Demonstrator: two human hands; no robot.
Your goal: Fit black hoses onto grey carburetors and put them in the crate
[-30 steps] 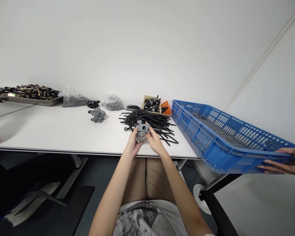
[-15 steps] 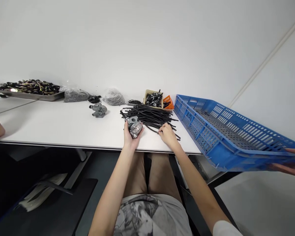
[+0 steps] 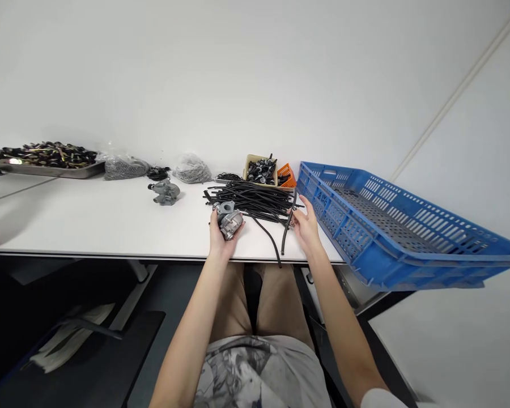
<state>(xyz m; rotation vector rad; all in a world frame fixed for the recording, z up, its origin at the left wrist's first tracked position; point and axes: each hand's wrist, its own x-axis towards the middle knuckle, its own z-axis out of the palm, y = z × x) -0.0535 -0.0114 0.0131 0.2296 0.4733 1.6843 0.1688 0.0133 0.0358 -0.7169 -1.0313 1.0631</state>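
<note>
At centre, the left hand point(image 3: 221, 239) clasps a metal part point(image 3: 230, 224); fingers of the right hand point(image 3: 306, 228) pinch a black tube point(image 3: 285, 239). Brushed, the overhanging tube point(image 3: 270, 236) could slide off the bench point(image 3: 182, 232).

A metal tray point(image 3: 68, 171) (heaped full) sits beside a bag point(image 3: 125, 169).

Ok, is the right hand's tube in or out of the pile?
Out: the right hand holds the tube, near end clear of the pile; far end touching or not, cannot tell.
</note>
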